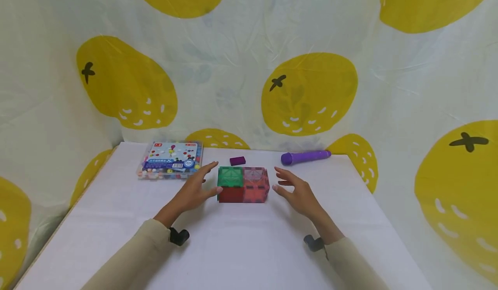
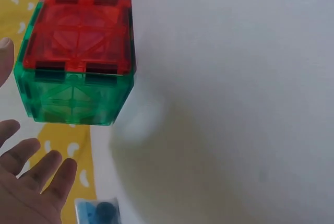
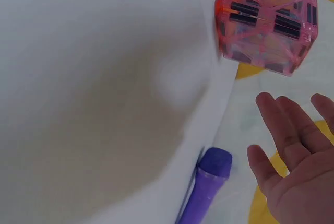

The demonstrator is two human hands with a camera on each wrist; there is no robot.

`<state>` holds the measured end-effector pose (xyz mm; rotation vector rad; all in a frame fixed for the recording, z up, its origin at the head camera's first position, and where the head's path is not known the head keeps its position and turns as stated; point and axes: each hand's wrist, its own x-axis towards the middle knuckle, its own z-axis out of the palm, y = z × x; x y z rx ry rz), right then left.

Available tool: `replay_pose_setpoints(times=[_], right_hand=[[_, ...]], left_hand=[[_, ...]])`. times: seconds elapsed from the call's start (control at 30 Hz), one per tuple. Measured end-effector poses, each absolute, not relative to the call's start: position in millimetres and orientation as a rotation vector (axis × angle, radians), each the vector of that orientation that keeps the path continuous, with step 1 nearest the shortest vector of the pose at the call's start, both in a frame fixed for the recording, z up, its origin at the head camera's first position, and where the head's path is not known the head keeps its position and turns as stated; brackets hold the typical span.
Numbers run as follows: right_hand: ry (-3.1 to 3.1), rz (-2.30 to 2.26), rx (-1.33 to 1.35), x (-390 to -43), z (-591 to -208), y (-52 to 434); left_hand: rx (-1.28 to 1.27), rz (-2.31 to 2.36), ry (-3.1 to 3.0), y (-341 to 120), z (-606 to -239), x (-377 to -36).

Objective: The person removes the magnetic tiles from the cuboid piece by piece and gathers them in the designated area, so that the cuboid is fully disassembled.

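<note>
bead box (image 1: pixel 170 160) shut w/ beads inside, tile block (image 1: pixel 243 184) btwn both hands

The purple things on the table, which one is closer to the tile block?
The small dark purple block, lying just behind the magnetic tile block. The other, a long purple marker, lies farther back right, near the table edge.

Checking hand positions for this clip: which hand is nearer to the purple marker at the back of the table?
Right. The right hand lies in front of the purple marker, beside the tile block; the left hand is across the block.
</note>
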<state>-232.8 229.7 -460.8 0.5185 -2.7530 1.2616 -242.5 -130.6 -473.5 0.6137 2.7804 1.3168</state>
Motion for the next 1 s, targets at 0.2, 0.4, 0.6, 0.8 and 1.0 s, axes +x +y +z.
replay_pose_setpoints(times=[0.2,0.4,0.6,0.8,1.0], right_hand=[[-2.714,1.432,0.562,-253,-466,219],[-2.776,1.491,0.474,-265,-466,211],[-2.811,1.553,0.408,-270,-465,206],[-2.807,1.655,0.330,-271,-464,203],[-2.794,1.623,0.266,-273,-462,199]], left_hand=[[0.596,1.423,2.632,-124,-478,-254],[0.576,1.490,2.551,-118,-479,-258],[0.569,1.509,2.539,-118,-480,-259],[0.586,1.492,2.547,-120,-483,-260],[0.589,1.480,2.545,-119,-483,-261]])
